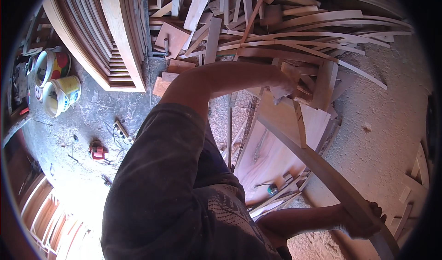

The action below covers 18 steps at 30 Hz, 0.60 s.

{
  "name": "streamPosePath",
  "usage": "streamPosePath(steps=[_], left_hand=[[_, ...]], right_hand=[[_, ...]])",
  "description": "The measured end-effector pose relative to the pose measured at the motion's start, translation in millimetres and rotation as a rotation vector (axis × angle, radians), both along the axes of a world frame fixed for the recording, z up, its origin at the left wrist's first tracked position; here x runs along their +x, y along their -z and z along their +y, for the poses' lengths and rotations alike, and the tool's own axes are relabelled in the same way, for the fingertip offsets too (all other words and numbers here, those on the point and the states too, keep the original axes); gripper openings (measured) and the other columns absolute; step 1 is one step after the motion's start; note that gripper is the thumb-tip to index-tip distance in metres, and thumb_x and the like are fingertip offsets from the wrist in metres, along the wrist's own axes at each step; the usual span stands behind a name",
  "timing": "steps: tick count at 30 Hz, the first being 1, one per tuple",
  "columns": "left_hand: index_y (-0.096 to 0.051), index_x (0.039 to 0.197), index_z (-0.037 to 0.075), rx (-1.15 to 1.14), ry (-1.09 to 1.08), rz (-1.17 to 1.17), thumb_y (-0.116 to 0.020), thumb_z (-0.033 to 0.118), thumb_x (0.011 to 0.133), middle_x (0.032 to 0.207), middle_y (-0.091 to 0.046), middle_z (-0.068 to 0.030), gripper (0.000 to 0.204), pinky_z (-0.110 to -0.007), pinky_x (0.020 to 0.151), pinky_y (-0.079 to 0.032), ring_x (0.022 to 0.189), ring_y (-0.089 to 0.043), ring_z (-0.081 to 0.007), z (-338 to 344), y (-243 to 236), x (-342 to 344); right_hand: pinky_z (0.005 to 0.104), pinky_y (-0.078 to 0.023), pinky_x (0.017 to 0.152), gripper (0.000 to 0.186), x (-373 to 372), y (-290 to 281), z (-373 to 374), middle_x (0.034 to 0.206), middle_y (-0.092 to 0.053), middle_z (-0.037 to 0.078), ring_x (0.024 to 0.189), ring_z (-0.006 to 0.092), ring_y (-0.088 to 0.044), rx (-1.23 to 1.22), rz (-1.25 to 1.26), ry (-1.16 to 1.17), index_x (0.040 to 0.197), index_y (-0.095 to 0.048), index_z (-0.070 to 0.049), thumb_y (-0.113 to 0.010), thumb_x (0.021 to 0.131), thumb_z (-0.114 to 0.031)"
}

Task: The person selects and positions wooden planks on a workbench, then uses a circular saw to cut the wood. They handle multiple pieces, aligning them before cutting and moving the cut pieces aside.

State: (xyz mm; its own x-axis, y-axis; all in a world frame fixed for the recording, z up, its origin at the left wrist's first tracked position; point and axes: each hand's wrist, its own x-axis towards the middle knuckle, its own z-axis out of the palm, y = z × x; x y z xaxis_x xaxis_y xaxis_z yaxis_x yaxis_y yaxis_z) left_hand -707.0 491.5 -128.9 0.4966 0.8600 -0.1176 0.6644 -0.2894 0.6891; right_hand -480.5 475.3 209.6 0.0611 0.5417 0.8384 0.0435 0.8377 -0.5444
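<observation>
A long wooden plank (331, 172) runs slantwise from the middle of the view down to the lower right, looking bent near the rim. My right hand (361, 221) is closed around its lower right part, with fingertips showing over the far edge. My left arm reaches across to a wooden frame, where my left hand (282, 84) is closed with bent fingers; a pale patch shows at the fingers, and what they hold is unclear. Just below that hand, a narrow wooden strip (300, 124) meets the plank. Under both lies a broad pale board (271, 161).
A small green round object (272, 189) rests on the board. Wood offcuts and curved strips (331, 23) pile up at the back. Tall wooden frames (99, 39) stand at the back left, near buckets (64, 94). A red tool (97, 151) and power strip (121, 128) lie on the floor.
</observation>
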Motion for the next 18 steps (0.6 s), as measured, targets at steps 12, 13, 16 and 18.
streamPosePath(steps=[12, 13, 16, 18], left_hand=[[-0.062, 0.118, 0.014, 0.003, 0.007, -0.046, -0.081, 0.021, 0.072, 0.102, -0.070, -0.0092, 0.050, -0.043, 0.086, -0.048, 0.096, -0.064, -0.0311, 9.4, 16.3, 4.5], [-0.062, 0.118, 0.014, -0.001, 0.004, -0.027, -0.081, 0.022, 0.072, 0.102, -0.070, -0.0092, 0.051, -0.043, 0.085, -0.048, 0.095, -0.064, -0.0311, 10.2, 16.4, 4.9], [-0.061, 0.119, 0.015, -0.006, 0.005, -0.008, -0.081, 0.024, 0.072, 0.101, -0.070, -0.0090, 0.052, -0.044, 0.084, -0.049, 0.095, -0.064, -0.0312, 9.8, 13.8, 4.4], [-0.061, 0.118, 0.015, -0.001, -0.002, -0.004, -0.082, 0.025, 0.071, 0.101, -0.070, -0.0088, 0.052, -0.044, 0.083, -0.049, 0.094, -0.064, -0.0313, 8.4, 10.4, 2.9]], right_hand=[[0.0322, -0.049, 0.061, 0.046, 12.7, -2.9, 5.7, 0.070, -0.059, 0.011, 0.065, 0.0234, -0.061, -0.038, 0.018, -0.081, 0.100, -0.056, 0.006, -0.064, 0.078, -0.034], [0.0321, -0.049, 0.061, 0.046, 12.4, -3.9, 4.9, 0.070, -0.059, 0.011, 0.065, 0.0234, -0.061, -0.048, 0.022, -0.131, 0.101, -0.056, 0.005, -0.064, 0.078, -0.034], [0.0318, -0.049, 0.062, 0.044, 13.1, -6.0, 7.9, 0.069, -0.059, 0.011, 0.063, 0.0231, -0.061, -0.046, -0.018, -0.185, 0.099, -0.057, 0.004, -0.063, 0.079, -0.034], [0.0315, -0.049, 0.062, 0.042, 14.4, -5.1, 10.6, 0.070, -0.060, 0.011, 0.064, 0.0229, -0.062, -0.040, 0.023, -0.088, 0.098, -0.059, 0.003, -0.063, 0.080, -0.034]])
